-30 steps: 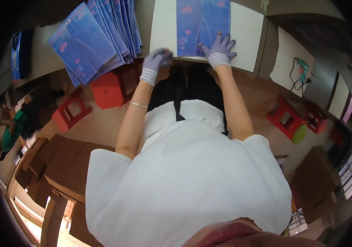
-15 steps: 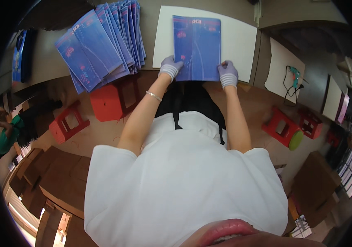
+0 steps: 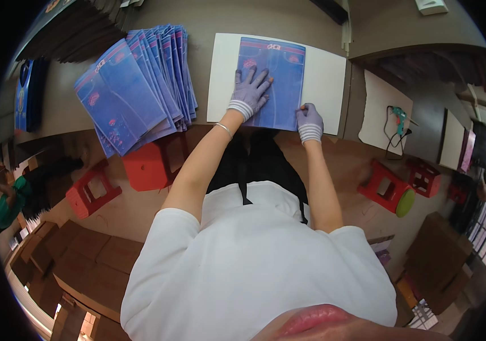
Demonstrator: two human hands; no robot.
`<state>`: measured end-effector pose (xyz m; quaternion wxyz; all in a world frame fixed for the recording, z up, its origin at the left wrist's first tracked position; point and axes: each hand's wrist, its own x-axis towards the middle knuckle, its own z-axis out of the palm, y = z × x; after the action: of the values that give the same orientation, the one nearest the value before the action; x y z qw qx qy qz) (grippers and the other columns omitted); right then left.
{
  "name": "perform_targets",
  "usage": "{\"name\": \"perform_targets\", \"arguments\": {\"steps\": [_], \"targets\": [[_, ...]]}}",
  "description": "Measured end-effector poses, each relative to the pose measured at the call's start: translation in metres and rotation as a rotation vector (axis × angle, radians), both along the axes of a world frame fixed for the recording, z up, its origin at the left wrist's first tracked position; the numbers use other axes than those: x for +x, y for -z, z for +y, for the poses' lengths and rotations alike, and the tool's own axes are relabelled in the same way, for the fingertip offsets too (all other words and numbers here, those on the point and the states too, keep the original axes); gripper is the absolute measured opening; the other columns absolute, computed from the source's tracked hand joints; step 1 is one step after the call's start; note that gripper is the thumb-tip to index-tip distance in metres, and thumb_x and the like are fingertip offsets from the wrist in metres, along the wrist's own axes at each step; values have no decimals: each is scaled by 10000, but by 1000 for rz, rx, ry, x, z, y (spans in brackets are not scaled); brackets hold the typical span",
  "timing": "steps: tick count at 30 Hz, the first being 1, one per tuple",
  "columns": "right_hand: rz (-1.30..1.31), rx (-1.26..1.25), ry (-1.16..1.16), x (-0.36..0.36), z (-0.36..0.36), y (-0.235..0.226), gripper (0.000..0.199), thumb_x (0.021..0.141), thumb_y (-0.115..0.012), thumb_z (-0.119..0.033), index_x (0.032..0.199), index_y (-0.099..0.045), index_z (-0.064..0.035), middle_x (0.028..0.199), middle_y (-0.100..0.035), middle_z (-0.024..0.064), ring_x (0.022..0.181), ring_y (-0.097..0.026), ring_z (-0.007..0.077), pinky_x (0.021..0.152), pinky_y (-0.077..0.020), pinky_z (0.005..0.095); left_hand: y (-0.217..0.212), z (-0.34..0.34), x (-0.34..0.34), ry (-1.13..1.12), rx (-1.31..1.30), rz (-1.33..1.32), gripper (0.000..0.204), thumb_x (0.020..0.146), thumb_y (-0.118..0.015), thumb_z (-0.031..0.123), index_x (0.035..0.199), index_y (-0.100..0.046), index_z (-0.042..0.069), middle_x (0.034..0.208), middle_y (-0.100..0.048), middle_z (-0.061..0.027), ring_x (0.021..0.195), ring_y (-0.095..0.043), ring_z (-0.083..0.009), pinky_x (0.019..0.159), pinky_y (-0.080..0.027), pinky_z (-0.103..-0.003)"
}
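A flat blue piece [image 3: 285, 85] printed like jeans lies on a white board [image 3: 325, 85] on the table; whether it is a bag or a folder I cannot tell. Spread flat across its left half is my left hand [image 3: 250, 92], in a thin lilac glove with a striped cuff, fingers apart. At its lower right edge my right hand [image 3: 310, 117], gloved alike, has the fingers curled in and closed on that edge. Fanned out left of the board is a pile of similar blue pieces [image 3: 121, 94].
Dark stacked sheets [image 3: 78, 34] lie at the far left, near an upright blue item [image 3: 25, 96]. On the right, a green-and-black corded tool [image 3: 399, 119] rests on another pale board [image 3: 373, 108]. Red stools [image 3: 146, 167] stand below the table; cartons [image 3: 92, 250] are behind. A person in green [image 3: 19, 196] is at left.
My left hand has moved from the left edge onto the blue piece and spread flat. My right hand stays at the right edge. The whole view has shifted, with the table lower in it.
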<state>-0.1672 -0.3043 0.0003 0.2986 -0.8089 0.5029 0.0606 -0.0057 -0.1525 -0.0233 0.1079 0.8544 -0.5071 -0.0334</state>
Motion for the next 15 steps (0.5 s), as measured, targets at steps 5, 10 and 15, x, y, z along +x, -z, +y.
{"name": "perform_targets", "arguments": {"steps": [5, 10, 15], "targets": [[-468, 344, 35, -15, 11, 3, 85, 875, -560, -47, 946, -606, -40, 791, -668, 91, 701, -656, 203, 657, -535, 329, 5, -2, 2, -12, -13, -17, 523, 886, -518, 412, 1386, -472, 262, 1510, -345, -44, 1403, -269, -333, 1101, -126, -652], [-508, 896, 336, 9, 25, 21, 146, 909, -455, -5, 884, -599, -10, 768, -661, 127, 626, -665, 206, 564, -552, 308, -8, -10, 0, -9, 84, 45, 543, 894, -523, 419, 1413, -443, 282, 1509, -348, -48, 1404, -270, -349, 1099, -134, -657], [-541, 893, 619, 61, -6, 19, 183, 903, -454, -56, 839, -610, 15, 736, -661, 161, 595, -682, 259, 487, -548, 328, -9, -3, 5, -22, 88, 70, 540, 892, -522, 436, 1407, -455, 286, 1511, -345, -42, 1411, -253, -346, 1102, -128, -656]]}}
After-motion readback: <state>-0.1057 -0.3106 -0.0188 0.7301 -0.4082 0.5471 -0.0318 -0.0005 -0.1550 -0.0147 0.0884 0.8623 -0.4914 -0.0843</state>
